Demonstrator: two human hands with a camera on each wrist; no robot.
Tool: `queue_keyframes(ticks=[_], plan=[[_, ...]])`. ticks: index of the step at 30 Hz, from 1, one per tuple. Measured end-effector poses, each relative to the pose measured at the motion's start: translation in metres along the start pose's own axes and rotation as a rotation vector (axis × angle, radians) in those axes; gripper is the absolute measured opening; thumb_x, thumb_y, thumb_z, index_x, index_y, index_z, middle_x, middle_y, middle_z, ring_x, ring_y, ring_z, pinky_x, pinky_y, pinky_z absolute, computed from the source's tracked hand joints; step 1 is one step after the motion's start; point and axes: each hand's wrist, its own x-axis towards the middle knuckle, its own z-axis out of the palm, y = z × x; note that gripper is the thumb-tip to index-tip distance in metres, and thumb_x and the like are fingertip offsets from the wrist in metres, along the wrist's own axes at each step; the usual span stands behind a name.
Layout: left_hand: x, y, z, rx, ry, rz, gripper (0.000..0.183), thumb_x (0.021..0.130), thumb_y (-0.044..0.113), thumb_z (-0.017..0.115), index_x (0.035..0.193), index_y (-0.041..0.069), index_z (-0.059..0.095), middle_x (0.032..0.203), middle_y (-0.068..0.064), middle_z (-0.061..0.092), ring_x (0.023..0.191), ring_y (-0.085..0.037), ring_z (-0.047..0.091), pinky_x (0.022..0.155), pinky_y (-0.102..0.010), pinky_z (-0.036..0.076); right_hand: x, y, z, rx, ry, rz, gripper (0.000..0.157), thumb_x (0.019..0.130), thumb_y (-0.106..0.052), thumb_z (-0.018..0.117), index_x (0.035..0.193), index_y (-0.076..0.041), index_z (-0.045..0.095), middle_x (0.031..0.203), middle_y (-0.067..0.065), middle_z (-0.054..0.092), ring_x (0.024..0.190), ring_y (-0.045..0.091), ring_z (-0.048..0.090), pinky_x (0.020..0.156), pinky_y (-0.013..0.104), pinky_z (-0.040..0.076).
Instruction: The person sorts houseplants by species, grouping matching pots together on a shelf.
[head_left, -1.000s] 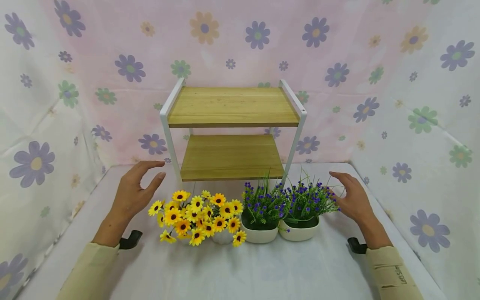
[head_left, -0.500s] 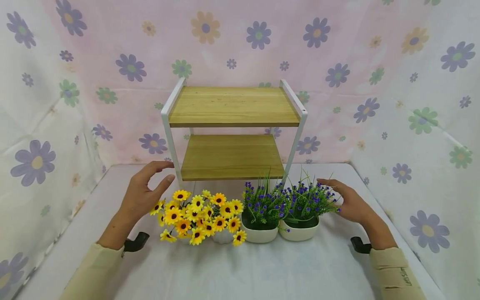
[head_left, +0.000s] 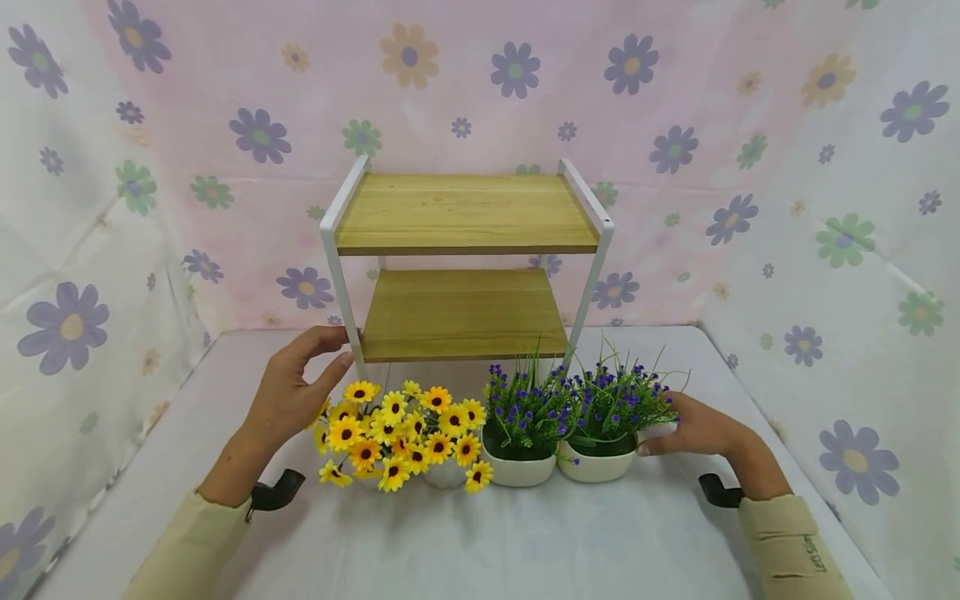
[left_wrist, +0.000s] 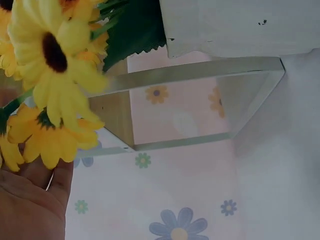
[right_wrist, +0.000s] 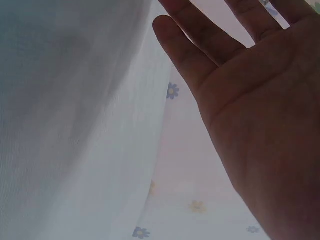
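My left hand (head_left: 288,396) is at the left post of a two-tier wooden shelf (head_left: 465,212), its fingers at the post and its thumb just in front. In the left wrist view, yellow artificial flowers (left_wrist: 55,65) partly cover that hand's fingers. Beside the rightmost pot of purple artificial flowers (head_left: 600,467) is my right hand (head_left: 701,425); its thumb lies close to the rim, and foliage hides the fingertips in the head view. The right wrist view shows these fingers extended. A second purple-flowered pot (head_left: 520,472) stands between that pot and the yellow flowers.
White cloth covers the table (head_left: 510,550). Floral-print fabric (head_left: 465,92) encloses the back and both sides. The shelf's lower board (head_left: 465,312) sits behind the flowers, and a black curved piece (head_left: 277,490) sticks out at my left cuff.
My left hand has moved right to the shelf's left post. My right hand has dropped and swung inward, from beside the purple flowers down to the pot's side. Pots and shelf stay put.
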Motion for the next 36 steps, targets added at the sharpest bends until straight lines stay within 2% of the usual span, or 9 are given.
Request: queue_keyframes(ticks=[2,5,9,12,14,22,29,31,36], plan=[[0.0,0.003,0.0,0.006,0.002,0.0,0.034,0.101,0.001,0.071,0.134,0.008,0.067,0.128,-0.007,0.073,0.117,-0.02,0.068,0.106,-0.008,0.04,0.0,-0.003,0.001,-0.007,-0.014,0.023,0.105,0.077,-0.039,0.095,0.155,0.007,0.041,0.157,0.033,0.045,0.146,0.058,0.037,0.112,0.077,0.037],[0.001,0.006,0.001,-0.002,0.009,0.004,0.033,0.1,0.0,0.071,0.132,0.006,0.067,0.125,-0.007,0.074,0.114,-0.013,0.069,0.105,-0.008,0.043,-0.001,-0.006,0.002,0.002,-0.029,-0.001,0.111,0.075,-0.038,0.097,0.158,0.007,0.037,0.16,0.032,0.041,0.148,0.058,0.033,0.113,0.077,0.034],[0.005,0.009,0.003,-0.084,0.024,0.018,0.032,0.099,-0.005,0.07,0.13,0.003,0.066,0.121,-0.008,0.075,0.111,0.0,0.068,0.104,-0.01,0.047,0.001,-0.007,0.004,0.0,-0.038,-0.113,0.113,0.075,-0.035,0.098,0.16,0.004,0.035,0.163,0.029,0.039,0.15,0.056,0.032,0.115,0.076,0.032],[0.008,0.011,0.004,-0.165,0.042,0.017,0.032,0.099,-0.01,0.066,0.13,0.0,0.065,0.118,-0.011,0.075,0.109,-0.002,0.07,0.102,-0.013,0.05,0.004,-0.009,0.008,-0.049,-0.026,-0.21,0.114,0.075,-0.037,0.098,0.161,0.003,0.035,0.164,0.026,0.039,0.151,0.052,0.033,0.115,0.075,0.033],[0.009,0.012,0.005,-0.189,0.049,0.013,0.033,0.1,-0.011,0.065,0.131,-0.001,0.064,0.117,-0.012,0.075,0.106,-0.005,0.072,0.099,-0.014,0.053,0.004,-0.012,0.01,-0.088,-0.014,-0.239,0.114,0.074,-0.038,0.099,0.16,0.002,0.036,0.163,0.025,0.04,0.15,0.051,0.035,0.114,0.074,0.036],[0.012,0.015,0.006,-0.187,0.058,0.009,0.033,0.099,-0.012,0.066,0.131,-0.004,0.062,0.117,-0.011,0.074,0.103,-0.007,0.073,0.093,-0.014,0.055,0.002,-0.017,0.015,-0.142,0.013,-0.235,0.11,0.072,-0.04,0.1,0.156,0.001,0.042,0.158,0.026,0.046,0.146,0.052,0.04,0.11,0.071,0.042],[0.012,0.017,0.005,-0.138,0.058,0.001,0.039,0.098,-0.01,0.068,0.135,0.003,0.062,0.117,-0.009,0.075,0.103,-0.004,0.072,0.09,-0.012,0.055,0.005,-0.014,0.016,-0.123,-0.011,-0.238,0.107,0.075,-0.039,0.098,0.156,0.003,0.041,0.157,0.025,0.048,0.144,0.05,0.045,0.11,0.07,0.044],[0.012,0.017,0.006,-0.13,0.058,-0.005,0.041,0.099,-0.009,0.068,0.137,0.005,0.06,0.118,-0.008,0.074,0.103,-0.003,0.072,0.089,-0.012,0.055,0.006,-0.014,0.016,-0.102,-0.035,-0.24,0.104,0.078,-0.037,0.096,0.156,0.003,0.042,0.156,0.024,0.05,0.142,0.05,0.047,0.109,0.066,0.047],[0.012,0.017,0.006,-0.128,0.061,-0.016,0.043,0.099,-0.008,0.067,0.139,0.007,0.059,0.118,-0.008,0.073,0.102,-0.003,0.072,0.087,-0.012,0.056,0.007,-0.013,0.016,-0.046,-0.069,-0.259,0.098,0.082,-0.032,0.094,0.155,0.004,0.041,0.153,0.022,0.053,0.139,0.049,0.053,0.109,0.047,0.051]])
